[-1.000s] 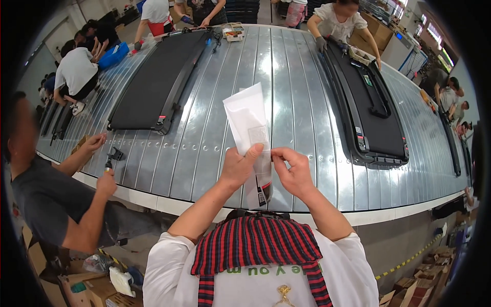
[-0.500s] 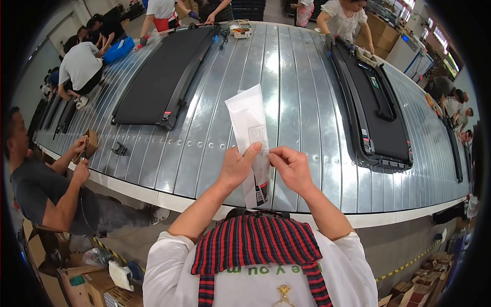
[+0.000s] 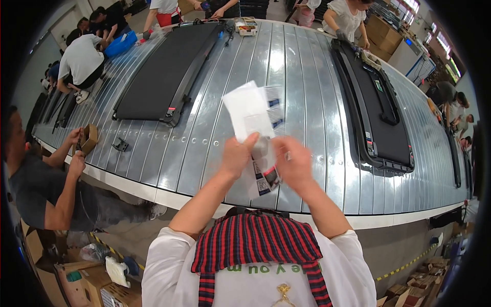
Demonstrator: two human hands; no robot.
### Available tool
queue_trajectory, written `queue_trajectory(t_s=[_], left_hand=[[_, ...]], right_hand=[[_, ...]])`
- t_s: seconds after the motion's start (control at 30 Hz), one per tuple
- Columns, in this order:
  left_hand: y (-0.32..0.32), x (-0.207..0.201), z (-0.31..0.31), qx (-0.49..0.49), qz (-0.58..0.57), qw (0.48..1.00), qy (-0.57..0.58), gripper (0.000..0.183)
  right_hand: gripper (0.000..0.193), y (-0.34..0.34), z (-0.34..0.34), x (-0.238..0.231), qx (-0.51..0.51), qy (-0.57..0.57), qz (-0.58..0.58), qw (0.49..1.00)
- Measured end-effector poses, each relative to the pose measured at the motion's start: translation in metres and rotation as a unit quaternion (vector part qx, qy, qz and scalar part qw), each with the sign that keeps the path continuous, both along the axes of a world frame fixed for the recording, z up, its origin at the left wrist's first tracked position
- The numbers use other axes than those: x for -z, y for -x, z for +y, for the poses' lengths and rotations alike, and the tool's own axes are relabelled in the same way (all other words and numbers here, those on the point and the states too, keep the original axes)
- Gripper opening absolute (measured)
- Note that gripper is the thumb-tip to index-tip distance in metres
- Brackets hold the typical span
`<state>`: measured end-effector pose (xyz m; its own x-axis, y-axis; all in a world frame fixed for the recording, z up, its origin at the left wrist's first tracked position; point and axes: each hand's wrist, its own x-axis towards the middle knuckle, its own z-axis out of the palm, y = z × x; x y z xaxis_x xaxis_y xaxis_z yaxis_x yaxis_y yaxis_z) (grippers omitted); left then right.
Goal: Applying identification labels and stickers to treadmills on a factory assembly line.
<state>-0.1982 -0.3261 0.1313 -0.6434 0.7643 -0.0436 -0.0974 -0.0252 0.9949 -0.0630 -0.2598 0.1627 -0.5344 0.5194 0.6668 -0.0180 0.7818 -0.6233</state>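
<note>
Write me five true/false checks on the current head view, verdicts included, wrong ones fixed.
1. The left hand grips a white sheet. True.
2. The right hand lies flat on the metal table. False: it is raised by the sheet's right edge, blurred.
3. A small black bracket lies on the table. True.
4. The blue bin is at the picture's lower right. False: it is at the upper left.
5. The wearer's striped cloth is red and dark. True.
</note>
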Motion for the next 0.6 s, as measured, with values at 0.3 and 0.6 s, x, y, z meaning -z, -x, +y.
queue_trajectory(t_s=[0.3, 0.6], left_hand=[[0.013, -0.015, -0.016, 0.098, -0.040, 0.994, 0.013, 0.038], [0.025, -0.002, -0.024, 0.142, 0.118, 0.983, 0.002, 0.037]], right_hand=[[0.014, 0.013, -0.012, -0.010, -0.075, -0.037, -0.058, 0.995], [0.013, 0.027, -0.021, -0.014, -0.052, -0.114, -0.088, 0.988]])
